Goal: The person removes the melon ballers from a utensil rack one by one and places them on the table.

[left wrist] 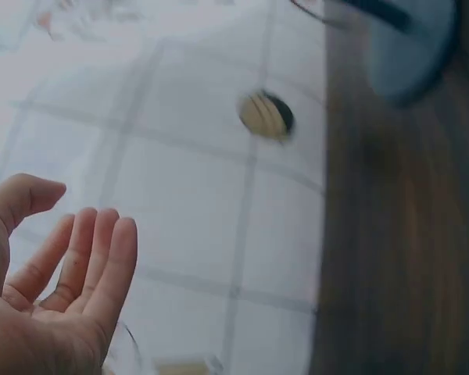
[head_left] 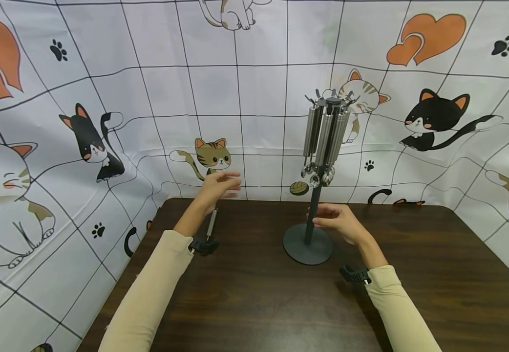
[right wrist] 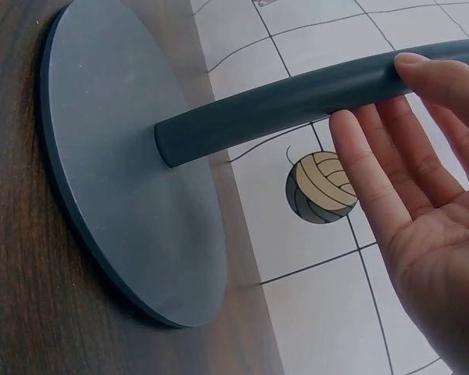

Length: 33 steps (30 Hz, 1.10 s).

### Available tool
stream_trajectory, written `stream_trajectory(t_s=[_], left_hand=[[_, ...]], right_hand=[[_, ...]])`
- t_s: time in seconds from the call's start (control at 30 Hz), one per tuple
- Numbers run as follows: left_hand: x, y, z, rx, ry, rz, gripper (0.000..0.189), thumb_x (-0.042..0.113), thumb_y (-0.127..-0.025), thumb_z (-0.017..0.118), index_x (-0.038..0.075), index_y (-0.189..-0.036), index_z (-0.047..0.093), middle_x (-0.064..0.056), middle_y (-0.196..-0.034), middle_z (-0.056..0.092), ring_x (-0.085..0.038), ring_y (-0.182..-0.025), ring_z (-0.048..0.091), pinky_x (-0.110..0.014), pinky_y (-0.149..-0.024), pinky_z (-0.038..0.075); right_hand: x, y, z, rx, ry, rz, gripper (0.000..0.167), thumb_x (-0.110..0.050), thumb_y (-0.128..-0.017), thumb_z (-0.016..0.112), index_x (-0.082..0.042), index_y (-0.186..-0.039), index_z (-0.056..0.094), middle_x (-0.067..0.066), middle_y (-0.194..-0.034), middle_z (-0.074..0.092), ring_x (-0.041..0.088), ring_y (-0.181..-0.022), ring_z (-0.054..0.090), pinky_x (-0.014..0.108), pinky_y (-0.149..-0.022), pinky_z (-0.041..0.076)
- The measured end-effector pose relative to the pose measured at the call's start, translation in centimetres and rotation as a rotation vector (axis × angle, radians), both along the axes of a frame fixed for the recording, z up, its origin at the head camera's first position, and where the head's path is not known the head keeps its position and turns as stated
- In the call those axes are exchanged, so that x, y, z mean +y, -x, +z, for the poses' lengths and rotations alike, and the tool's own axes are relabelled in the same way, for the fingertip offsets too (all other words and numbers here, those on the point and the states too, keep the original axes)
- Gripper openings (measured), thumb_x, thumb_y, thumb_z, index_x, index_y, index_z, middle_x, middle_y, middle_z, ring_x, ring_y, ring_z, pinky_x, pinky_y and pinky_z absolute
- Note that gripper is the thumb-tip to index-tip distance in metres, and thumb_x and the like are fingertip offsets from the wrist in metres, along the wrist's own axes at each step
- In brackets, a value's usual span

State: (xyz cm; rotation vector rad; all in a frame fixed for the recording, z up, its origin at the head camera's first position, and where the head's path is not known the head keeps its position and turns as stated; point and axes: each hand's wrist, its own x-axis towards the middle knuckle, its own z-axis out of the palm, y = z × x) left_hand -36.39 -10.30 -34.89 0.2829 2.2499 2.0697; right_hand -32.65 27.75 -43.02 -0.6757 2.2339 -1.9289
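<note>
A dark grey stand stands upright on the table, with a round base point(head_left: 308, 247) and a post point(head_left: 313, 210). Around its hooked top point(head_left: 330, 101) hang several shiny steel utensils point(head_left: 325, 137), whose small lower ends look spoon-like. My right hand point(head_left: 337, 222) pinches the post low down between thumb and fingers; the right wrist view shows the fingertips on the post point(right wrist: 297, 98). Away to the left, my left hand point(head_left: 221, 188) is raised over the table's back edge with nothing in it, its fingers spread from the thumb. Partly hidden by the left wrist is a slim silver handle point(head_left: 212, 222).
The dark brown wooden table point(head_left: 272, 303) reaches back to a white sheet point(head_left: 263, 93) printed with cats, hearts and grid lines. That sheet also runs along the left and right sides.
</note>
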Motion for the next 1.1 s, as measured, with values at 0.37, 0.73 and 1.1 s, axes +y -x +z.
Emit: stream_trajectory(t_s=[0.37, 0.73, 1.1], left_hand=[[6.7, -2.4, 5.8, 0.181, -0.132, -0.222, 0.040, 0.012, -0.100, 0.065, -0.003, -0.137, 0.059, -0.011, -0.119, 0.068, -0.017, -0.103, 0.071, -0.040, -0.099, 0.061], [10.9, -3.7, 9.3, 0.255, -0.186, -0.322, 0.035, 0.008, -0.099, 0.066, -0.002, -0.133, 0.063, -0.021, -0.131, 0.067, -0.025, -0.112, 0.070, -0.037, -0.098, 0.061], [12.6, -3.7, 11.3, 0.300, -0.153, -0.374, 0.036, 0.004, -0.097, 0.068, -0.004, -0.132, 0.064, -0.019, -0.133, 0.067, -0.027, -0.118, 0.069, -0.033, -0.099, 0.060]], right_hand=[[-0.1, 0.0, 0.1, 0.002, -0.002, 0.013, 0.043, -0.001, -0.093, 0.071, 0.016, -0.130, 0.057, 0.000, -0.109, 0.077, 0.014, -0.097, 0.075, 0.033, -0.087, 0.064], [-0.1, 0.1, 0.2, 0.009, 0.010, 0.015, 0.042, 0.001, -0.093, 0.071, 0.017, -0.130, 0.057, 0.004, -0.111, 0.078, 0.013, -0.098, 0.074, 0.041, -0.089, 0.064], [0.0, 0.2, 0.0, 0.020, 0.018, 0.022, 0.042, 0.003, -0.093, 0.070, 0.017, -0.130, 0.057, -0.001, -0.108, 0.078, 0.013, -0.097, 0.075, 0.035, -0.085, 0.065]])
